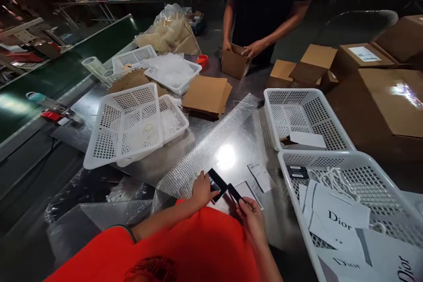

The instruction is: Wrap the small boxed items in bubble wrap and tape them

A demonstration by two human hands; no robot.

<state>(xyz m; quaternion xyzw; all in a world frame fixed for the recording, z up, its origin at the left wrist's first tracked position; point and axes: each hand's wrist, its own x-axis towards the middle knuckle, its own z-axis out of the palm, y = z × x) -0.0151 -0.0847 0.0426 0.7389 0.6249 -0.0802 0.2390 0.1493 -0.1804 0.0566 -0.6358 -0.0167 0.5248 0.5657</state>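
My left hand (202,190) grips a flat black box (215,181) with pale print, thumb across its lower part and fingers at its left edge. In my right hand (253,217) is a slim black box (234,192), pinched at its lower end; its upper end is close to the first box. Partly behind the right hand lies a shallow white tray or lid (248,191). A printed paper slip (260,176) rests to the right of it. Bubble wrap (201,152) stretches diagonally over the metal table, its near end beside my left hand.
White baskets (94,143) stand at left. At right, one basket (284,172) holds Dior paper bags (340,218); another (269,119) stands behind it. Flat cardboard (205,94) is stacked mid-table. Across, a co-worker (261,9) handles a carton (234,62). Large cartons (390,110) crowd the right.
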